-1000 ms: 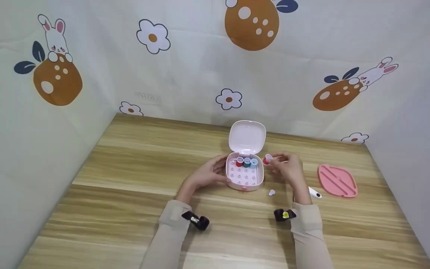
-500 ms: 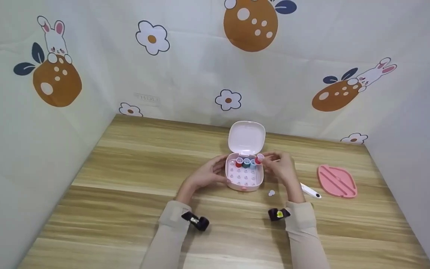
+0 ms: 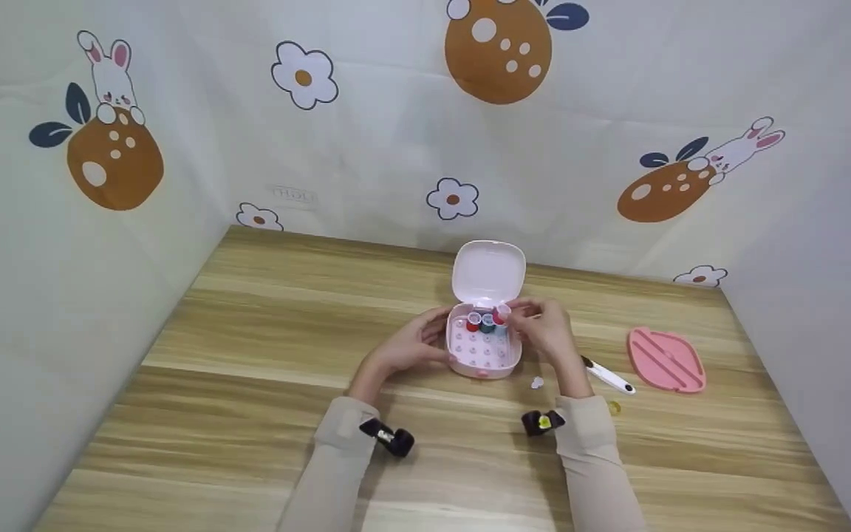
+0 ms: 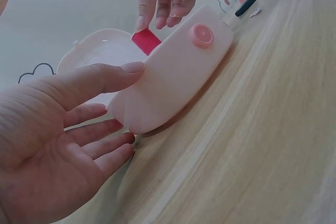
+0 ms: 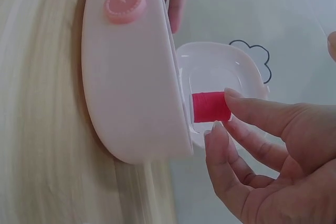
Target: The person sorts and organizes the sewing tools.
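Observation:
My right hand [image 3: 549, 332] [image 5: 283, 150] pinches a pinkish-red thread spool [image 5: 210, 107] [image 4: 145, 41] between thumb and fingertips, above the back right of an open pale pink box [image 3: 484, 372] [image 4: 163, 82]. Inside, along the back, stand a red spool [image 3: 473, 323], a dark green one [image 3: 488, 324] and a light blue one [image 3: 501, 330], the last partly covered by the held spool. Rows of small pegs cover the box floor. Against the box's left side rests my left hand [image 3: 411, 343] [image 4: 63, 145], its fingers extended and the thumb on the front corner.
The raised lid [image 3: 489, 271] stands behind the box. To the right lie a white-handled tool [image 3: 612, 375], a pink slotted tray [image 3: 666, 360] and a small yellowish ring [image 3: 614, 407]. A small white piece [image 3: 537, 383] lies just right of the box's front.
My right hand has carried the pinkish-red spool leftward from beside the box to over its back row, uncovering more of the white-handled tool. My left hand has stayed in place.

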Motion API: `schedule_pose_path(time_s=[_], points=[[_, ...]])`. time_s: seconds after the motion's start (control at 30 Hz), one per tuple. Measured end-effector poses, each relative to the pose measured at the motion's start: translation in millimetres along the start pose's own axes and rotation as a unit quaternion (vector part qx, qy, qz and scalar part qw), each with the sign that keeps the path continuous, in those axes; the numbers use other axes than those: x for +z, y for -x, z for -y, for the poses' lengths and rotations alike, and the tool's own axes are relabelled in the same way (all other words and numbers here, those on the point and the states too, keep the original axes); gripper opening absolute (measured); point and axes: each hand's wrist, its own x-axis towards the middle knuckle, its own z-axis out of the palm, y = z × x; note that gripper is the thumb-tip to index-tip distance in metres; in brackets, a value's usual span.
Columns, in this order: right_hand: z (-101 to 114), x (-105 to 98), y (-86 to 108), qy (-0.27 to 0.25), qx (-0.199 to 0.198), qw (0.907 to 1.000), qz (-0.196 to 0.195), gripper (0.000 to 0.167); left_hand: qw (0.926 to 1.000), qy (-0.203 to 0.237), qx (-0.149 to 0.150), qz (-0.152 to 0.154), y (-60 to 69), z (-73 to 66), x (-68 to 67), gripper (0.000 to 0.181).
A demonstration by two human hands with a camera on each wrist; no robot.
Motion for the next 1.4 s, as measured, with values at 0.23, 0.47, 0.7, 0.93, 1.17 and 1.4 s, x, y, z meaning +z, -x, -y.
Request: schedule_pose_path(time_s=[0.23,0.47,0.7,0.93,1.17,1.4], points=[[4,8,0.1,0.013,-0.006,0.9999,0.008,0.024,1.0000,-0.001,-0.002,0.003,1.0,-1.1,-0.4,0.092],[8,17,-1.8,0.018,-0.020,0.9996,0.008,0.021,1.0000,-0.001,-0.005,0.003,1.3,-0.5,-0.5,0.092],[12,24,-3.1,0.011,-0.015,0.9997,0.015,0.021,0.9999,0.005,0.004,0.012,0.2,1.3,-1.4,0.092],[14,30,-3.8,0.004,-0.019,0.9994,0.030,0.020,0.9993,0.018,0.024,0.023,0.2,3.5,-2.6,0.091],[16,36,-5.6,-0.006,-0.036,0.9986,0.040,0.018,0.9992,0.014,0.028,0.026,-0.6,4.8,-2.9,0.088],[17,41,-7.6,0.004,-0.047,0.9979,0.044,0.018,0.9996,0.013,0.019,0.019,-0.3,3.3,-1.9,0.089]])
